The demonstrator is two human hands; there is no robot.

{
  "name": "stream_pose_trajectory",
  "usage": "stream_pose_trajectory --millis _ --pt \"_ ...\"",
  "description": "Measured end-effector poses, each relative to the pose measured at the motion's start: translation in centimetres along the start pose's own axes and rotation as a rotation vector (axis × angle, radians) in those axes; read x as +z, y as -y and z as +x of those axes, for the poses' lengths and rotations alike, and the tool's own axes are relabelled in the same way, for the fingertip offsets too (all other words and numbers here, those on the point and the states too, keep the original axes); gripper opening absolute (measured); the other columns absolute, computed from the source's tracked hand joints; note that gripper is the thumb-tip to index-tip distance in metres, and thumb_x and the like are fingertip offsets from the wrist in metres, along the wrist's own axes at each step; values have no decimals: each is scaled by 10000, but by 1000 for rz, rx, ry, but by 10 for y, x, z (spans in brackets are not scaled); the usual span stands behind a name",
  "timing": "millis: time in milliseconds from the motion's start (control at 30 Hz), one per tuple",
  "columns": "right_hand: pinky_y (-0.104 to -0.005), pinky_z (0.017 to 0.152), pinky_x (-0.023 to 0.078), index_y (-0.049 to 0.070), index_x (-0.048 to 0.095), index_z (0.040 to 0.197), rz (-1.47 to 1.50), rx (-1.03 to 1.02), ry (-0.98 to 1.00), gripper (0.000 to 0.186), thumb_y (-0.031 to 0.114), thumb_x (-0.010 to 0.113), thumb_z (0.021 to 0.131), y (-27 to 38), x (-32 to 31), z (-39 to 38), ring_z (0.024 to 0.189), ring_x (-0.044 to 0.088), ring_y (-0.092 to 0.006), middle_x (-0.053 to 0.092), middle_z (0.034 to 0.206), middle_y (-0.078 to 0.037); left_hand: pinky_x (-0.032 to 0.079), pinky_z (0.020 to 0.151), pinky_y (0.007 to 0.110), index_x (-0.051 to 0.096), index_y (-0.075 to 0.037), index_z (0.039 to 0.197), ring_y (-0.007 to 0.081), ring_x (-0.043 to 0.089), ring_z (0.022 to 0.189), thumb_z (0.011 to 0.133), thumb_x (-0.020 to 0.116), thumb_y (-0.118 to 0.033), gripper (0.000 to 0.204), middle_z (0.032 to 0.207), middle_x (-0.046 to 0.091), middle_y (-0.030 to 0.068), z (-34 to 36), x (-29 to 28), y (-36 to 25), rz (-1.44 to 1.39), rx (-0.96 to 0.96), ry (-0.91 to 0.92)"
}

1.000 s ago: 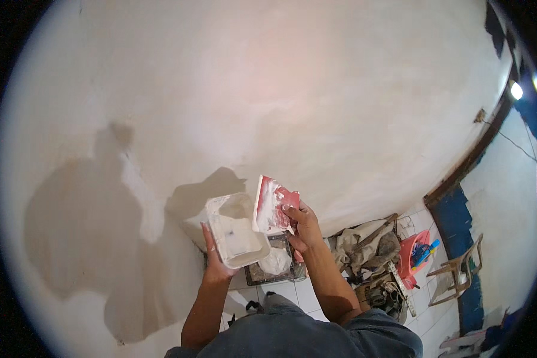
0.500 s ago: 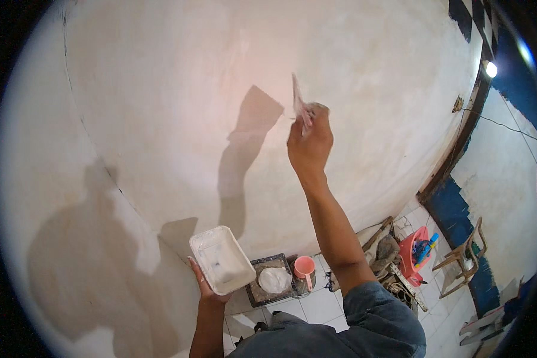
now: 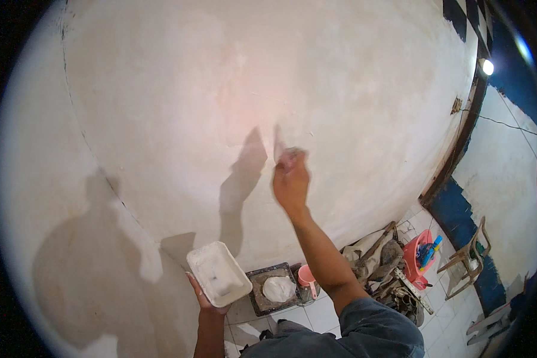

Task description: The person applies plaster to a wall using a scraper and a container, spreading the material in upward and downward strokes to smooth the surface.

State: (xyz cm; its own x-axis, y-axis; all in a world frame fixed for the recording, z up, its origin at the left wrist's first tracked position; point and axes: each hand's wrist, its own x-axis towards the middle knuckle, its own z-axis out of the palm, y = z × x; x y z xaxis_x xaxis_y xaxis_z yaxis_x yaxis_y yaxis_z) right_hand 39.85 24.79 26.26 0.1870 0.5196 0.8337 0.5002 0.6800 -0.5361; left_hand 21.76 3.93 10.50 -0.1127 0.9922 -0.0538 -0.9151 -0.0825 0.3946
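Note:
My right hand (image 3: 292, 185) is closed round a putty knife (image 3: 277, 138), its thin blade pointing up and nearly edge-on against the off-white wall (image 3: 364, 113). Motion blurs the blade, so I cannot tell whether it touches the surface. Lower left, my left hand (image 3: 206, 303) grips a shallow white rectangular tray (image 3: 235, 295) by its left side and underside. Pale smears and a greyish patch mark the inside of the tray. Small raised flecks show on the wall around the blade.
Below stand a dark tray (image 3: 258, 305) holding a white lump (image 3: 278, 289) and a pink dipper (image 3: 306, 275). To the right are heaped cloths and tools (image 3: 388, 262), a pink tub (image 3: 413, 256) and a wooden chair (image 3: 468, 262). A crack (image 3: 83, 128) runs down the wall at left.
My right hand and the putty knife have moved down and slightly left along the wall. The white tray in my left hand sits slightly lower in view.

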Motion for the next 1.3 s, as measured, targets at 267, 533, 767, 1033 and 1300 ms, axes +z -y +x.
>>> stream_pose_trajectory --millis 267,533,767,1033,1300 --pt "-282 663 509 -26 399 1071 598 526 -515 260 -27 474 823 -55 -68 79 876 565 -185 505 1311 -194 421 1012 551 352 -220 1457 325 486 1240 893 306 -748 774 1418 452 60 -5 -9 -5 -44 -23 -34" --pt "-263 461 378 31 404 1211 570 570 -498 416 152 572 850 -91 -27 113 727 539 -136 545 968 -93 453 950 592 388 -237 1433 330 517 1202 859 321 -784 796 1362 500 54 -6 -3 -5 -24 19 -48" --pt "-411 810 461 -16 434 1157 235 358 -350 372 124 550 833 18 10 157 964 555 -322 561 1026 -206 458 927 619 377 -228 1432 361 530 1172 842 334 -801 824 1346 500 76 -8 4 -1 -3 72 -104" --pt "-416 840 463 -18 432 1140 226 224 -262 370 69 562 805 104 66 160 968 553 -320 533 1061 -196 440 978 581 407 -237 1422 322 505 1215 871 315 -770 773 1352 512 43 -13 31 -1 2 130 -122" --pt "-313 645 448 66 363 1174 1514 770 -353 315 102 483 885 157 65 179 816 497 -148 481 975 -61 442 981 565 440 -230 1399 314 510 1208 876 342 -755 748 1342 521 45 -16 36 2 43 155 -167"
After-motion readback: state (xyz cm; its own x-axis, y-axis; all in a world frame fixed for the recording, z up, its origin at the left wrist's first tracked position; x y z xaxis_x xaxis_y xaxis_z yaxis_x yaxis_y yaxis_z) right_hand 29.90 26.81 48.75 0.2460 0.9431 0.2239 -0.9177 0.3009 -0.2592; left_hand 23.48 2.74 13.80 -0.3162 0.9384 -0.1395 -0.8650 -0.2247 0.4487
